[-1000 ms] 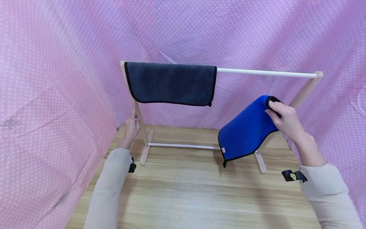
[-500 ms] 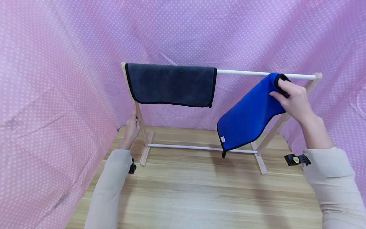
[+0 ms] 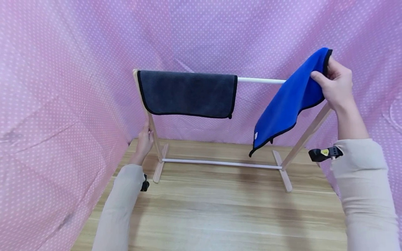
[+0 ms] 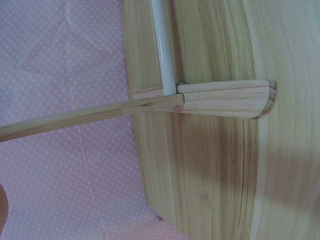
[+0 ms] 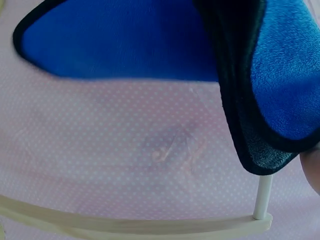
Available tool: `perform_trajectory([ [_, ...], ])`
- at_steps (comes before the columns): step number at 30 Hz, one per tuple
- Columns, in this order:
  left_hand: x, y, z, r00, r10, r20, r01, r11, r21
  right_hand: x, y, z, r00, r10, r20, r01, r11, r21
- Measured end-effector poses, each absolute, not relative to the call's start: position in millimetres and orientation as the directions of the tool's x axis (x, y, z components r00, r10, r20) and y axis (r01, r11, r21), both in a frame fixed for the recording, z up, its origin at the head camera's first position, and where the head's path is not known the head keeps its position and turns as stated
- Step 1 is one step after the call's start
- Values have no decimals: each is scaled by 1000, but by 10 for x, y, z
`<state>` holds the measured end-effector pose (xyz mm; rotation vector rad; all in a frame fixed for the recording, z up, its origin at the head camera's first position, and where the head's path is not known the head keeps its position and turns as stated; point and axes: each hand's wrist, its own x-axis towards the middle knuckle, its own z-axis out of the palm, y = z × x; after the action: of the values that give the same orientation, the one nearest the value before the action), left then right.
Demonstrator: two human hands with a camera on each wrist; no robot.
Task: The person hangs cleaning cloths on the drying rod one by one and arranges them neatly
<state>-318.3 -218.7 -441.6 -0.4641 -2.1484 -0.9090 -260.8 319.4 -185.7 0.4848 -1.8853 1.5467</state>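
Note:
A blue towel (image 3: pixel 289 101) with black edging hangs slantwise from my right hand (image 3: pixel 339 83), which pinches its upper right part between thumb and fingers. Its top is higher than the rack's white upper bar (image 3: pixel 260 80) and covers the bar's right part in the head view. The right wrist view shows the towel (image 5: pixel 120 40) doubled, with a grey inner face. A dark grey towel (image 3: pixel 188 93) lies draped over the bar's left half. My left hand (image 3: pixel 145 141) grips the left wooden post (image 3: pixel 154 134); its fingers are partly hidden.
The rack's lower white bar (image 3: pixel 220 162) joins two wooden feet (image 3: pixel 284 174) on the wood-grain table (image 3: pixel 204 216). Pink dotted cloth (image 3: pixel 201 35) closes in the back and both sides. The right post (image 3: pixel 306 139) slants up behind the blue towel.
My right hand has risen with the blue towel, from below the upper bar to above it, and a little to the right. My left hand stays at the post.

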Motion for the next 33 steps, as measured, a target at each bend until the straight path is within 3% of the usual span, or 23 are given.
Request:
perform_trajectory([
  [3,-3188,-2192,-4421,-666,46,744,566,681,464,-2675,3241,-1830,-747,138,651,-636,136,-759],
  [11,-3185,-2176,-4411,-669,43,742,569,671,474,-2711,3266,-1802,-797,216,564,-553,116,-825],
  [19,-3192,-2160,-4416,-660,36,751,568,678,467,-2791,3342,-1804,-777,237,584,-443,452,-774],
  [25,-3185,-2136,-4396,-724,-7,689,501,681,534,-2828,3339,-1821,-796,235,557,-278,677,-682],
  [29,-3180,-2124,-4385,-744,-28,668,473,683,556,-2819,3323,-1807,-803,237,546,-244,706,-664],
  [33,-3185,-2113,-4388,-711,-30,702,501,679,536,-2805,3296,-1755,-804,232,548,-294,645,-705],
])
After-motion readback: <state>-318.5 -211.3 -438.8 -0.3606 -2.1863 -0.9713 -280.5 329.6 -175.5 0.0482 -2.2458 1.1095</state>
